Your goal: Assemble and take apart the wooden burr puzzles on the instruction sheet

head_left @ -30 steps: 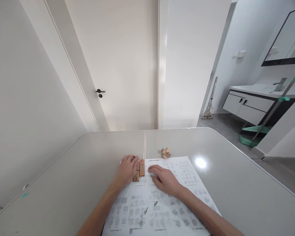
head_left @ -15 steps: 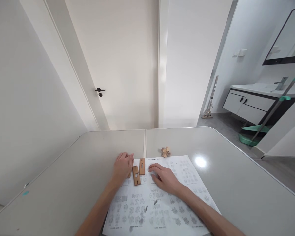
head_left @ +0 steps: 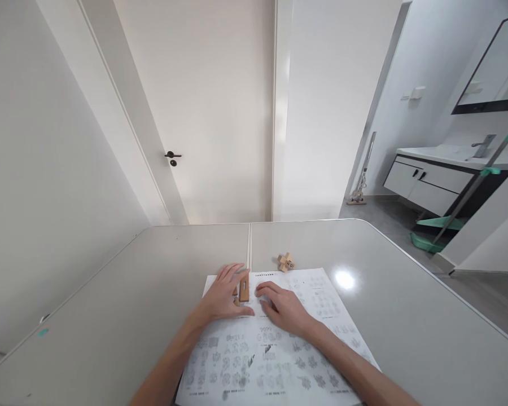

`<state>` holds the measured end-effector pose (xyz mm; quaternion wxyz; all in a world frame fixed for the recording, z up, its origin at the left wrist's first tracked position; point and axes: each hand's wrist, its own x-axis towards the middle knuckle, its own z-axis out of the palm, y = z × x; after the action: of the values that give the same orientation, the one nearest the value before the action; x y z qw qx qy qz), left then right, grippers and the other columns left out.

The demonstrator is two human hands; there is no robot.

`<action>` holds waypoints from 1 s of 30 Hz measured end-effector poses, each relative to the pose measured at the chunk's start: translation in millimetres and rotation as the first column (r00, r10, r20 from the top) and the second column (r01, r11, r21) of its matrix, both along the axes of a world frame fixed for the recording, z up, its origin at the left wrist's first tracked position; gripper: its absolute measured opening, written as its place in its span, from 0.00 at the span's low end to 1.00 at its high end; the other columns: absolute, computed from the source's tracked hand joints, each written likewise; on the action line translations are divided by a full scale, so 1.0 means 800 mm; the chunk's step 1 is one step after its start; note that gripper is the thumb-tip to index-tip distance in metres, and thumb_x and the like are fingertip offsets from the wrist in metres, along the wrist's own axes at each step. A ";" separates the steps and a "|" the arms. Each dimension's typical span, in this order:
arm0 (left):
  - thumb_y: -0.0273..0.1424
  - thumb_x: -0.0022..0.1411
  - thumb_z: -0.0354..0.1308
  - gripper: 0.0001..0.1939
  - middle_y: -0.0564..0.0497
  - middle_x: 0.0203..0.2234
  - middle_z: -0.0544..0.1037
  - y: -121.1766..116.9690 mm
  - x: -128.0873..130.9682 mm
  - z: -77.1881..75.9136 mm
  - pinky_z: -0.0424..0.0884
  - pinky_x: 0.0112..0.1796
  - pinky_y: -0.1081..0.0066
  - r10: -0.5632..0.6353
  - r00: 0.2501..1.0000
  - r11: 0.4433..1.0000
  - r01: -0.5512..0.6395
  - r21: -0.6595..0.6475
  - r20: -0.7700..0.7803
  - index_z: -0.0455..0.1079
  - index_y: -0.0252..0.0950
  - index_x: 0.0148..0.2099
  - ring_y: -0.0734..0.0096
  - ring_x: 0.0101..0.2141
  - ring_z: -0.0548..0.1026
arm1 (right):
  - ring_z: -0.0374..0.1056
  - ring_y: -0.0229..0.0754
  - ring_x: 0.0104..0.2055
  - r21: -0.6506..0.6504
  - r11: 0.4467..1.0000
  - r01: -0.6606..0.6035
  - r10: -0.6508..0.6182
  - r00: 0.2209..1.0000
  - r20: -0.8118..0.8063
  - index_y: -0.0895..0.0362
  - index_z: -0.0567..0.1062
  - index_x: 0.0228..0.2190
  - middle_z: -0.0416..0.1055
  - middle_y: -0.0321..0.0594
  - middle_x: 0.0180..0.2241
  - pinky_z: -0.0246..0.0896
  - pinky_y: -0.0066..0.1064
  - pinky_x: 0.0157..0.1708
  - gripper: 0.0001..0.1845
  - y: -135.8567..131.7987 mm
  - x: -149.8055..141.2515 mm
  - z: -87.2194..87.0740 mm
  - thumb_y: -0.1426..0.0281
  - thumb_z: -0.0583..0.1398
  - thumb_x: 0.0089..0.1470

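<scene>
My left hand (head_left: 223,294) is spread over some wooden puzzle pieces, its thumb apart from its fingers. One slotted wooden piece (head_left: 244,294) lies lengthwise just right of the palm, its far end near my index finger. Parts of another wooden piece (head_left: 236,301) peek out beside the palm; the rest is covered. Resting on a printed paper sheet (head_left: 245,389), my right hand (head_left: 288,310) has loosely bent fingers, thumb apart, and holds nothing. A cross-shaped wooden puzzle (head_left: 285,262) sits on the table beyond the sheet.
The light grey table (head_left: 110,327) has a seam down its middle. A closed door (head_left: 211,113) stands beyond its far edge. To the right are a washbasin cabinet (head_left: 432,175), a mop (head_left: 365,172) and a green dustpan (head_left: 427,241).
My left hand first slid left, uncovering wooden pieces as the lower one shifted and turned. It then came back right and spread over them. My right hand stays put.
</scene>
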<state>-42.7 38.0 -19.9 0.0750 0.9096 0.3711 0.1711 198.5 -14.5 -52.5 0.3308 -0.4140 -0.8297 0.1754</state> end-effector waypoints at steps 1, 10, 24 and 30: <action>0.60 0.47 0.66 0.52 0.41 0.65 0.61 0.002 -0.002 0.000 0.56 0.63 0.48 0.013 1.000 1.000 -0.013 0.002 0.001 0.58 0.45 0.69 0.44 0.65 0.57 | 0.70 0.37 0.29 0.001 1.000 0.002 -0.002 1.000 0.002 0.51 0.71 0.45 0.71 0.40 0.52 0.64 0.31 0.32 0.13 0.000 0.000 0.000 0.74 0.52 0.61; 0.56 0.48 0.68 0.50 0.44 0.64 0.65 0.013 -0.018 -0.006 0.61 0.61 0.52 0.143 0.989 0.989 -0.144 0.016 0.037 0.57 0.46 0.69 0.47 0.62 0.63 | 0.69 0.36 0.27 -0.006 1.000 0.000 0.000 1.000 0.003 0.50 0.71 0.45 0.71 0.40 0.53 0.64 0.31 0.32 0.13 0.001 0.000 -0.004 0.73 0.52 0.61; 0.49 0.58 0.63 0.29 0.47 0.54 0.73 0.000 0.003 -0.006 0.62 0.59 0.52 0.075 0.996 0.996 -0.077 0.040 0.048 0.69 0.48 0.60 0.51 0.56 0.68 | 0.68 0.36 0.26 -0.006 1.000 -0.003 0.003 1.000 -0.007 0.50 0.71 0.45 0.71 0.39 0.52 0.64 0.30 0.32 0.13 0.000 0.001 -0.002 0.74 0.53 0.61; 0.48 0.60 0.62 0.24 0.46 0.51 0.72 0.008 -0.010 -0.009 0.64 0.56 0.53 0.159 0.986 0.984 -0.162 0.075 0.046 0.70 0.45 0.55 0.52 0.54 0.68 | 0.65 0.34 0.23 -0.023 1.000 0.000 -0.001 1.000 -0.005 0.50 0.71 0.44 0.71 0.40 0.53 0.64 0.31 0.31 0.12 -0.002 0.001 0.000 0.73 0.52 0.62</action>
<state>-50.8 44.4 -27.4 0.0324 0.8753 0.4347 0.2093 199.2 -15.8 -52.5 0.3281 -0.4175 -0.8268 0.1857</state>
